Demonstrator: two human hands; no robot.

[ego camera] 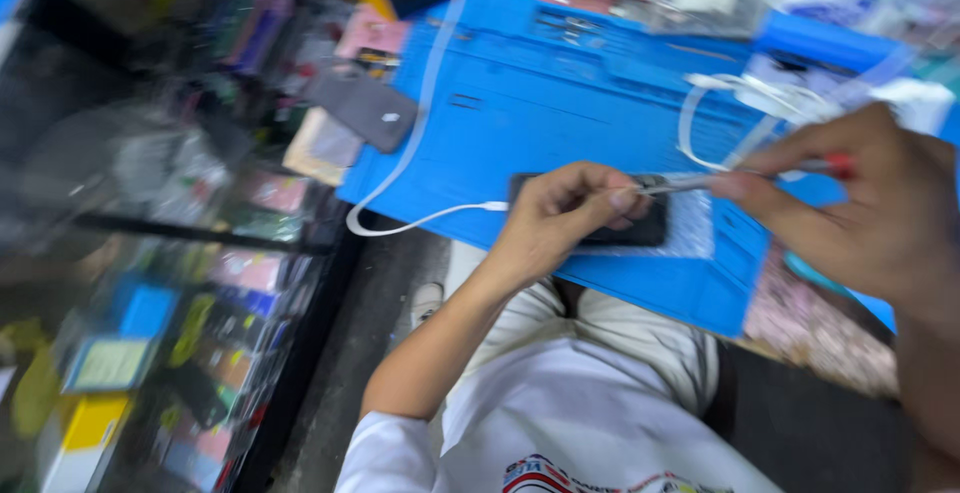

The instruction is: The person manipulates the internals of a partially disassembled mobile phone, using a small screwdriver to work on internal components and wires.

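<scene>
Phone: we see a dark phone [640,228] lying flat on the blue mat [560,103], near the mat's near edge, a white cable [425,103] plugged into its left end.
Left hand: our left hand [560,218] rests on top of the phone, fingers curled over its left and middle part, pinning it down — it covers much of the body.
Right hand: our right hand [865,203] is closed around a slim metal tool with a red end [745,175], pinched between thumb and fingers; the hand sits to the right of the phone, the tool reaching left across it.
Tool tip: it lies at the left thumb and forefinger, over the phone's far edge; motion blur keeps us from telling whether it touches the phone.
Risk, slip: we judge the tip could skid off the edge into the left thumb — the two are almost touching.
Risk, cable: the taut-looking white lead could tug the phone sideways if the left hand lifts.
Risk, edge: the phone sits close to the mat's near edge, above our lap; a push toward us might slide it off the surface.
Nearby: a second dark phone [368,108] lies at the mat's left edge, well apart.
</scene>
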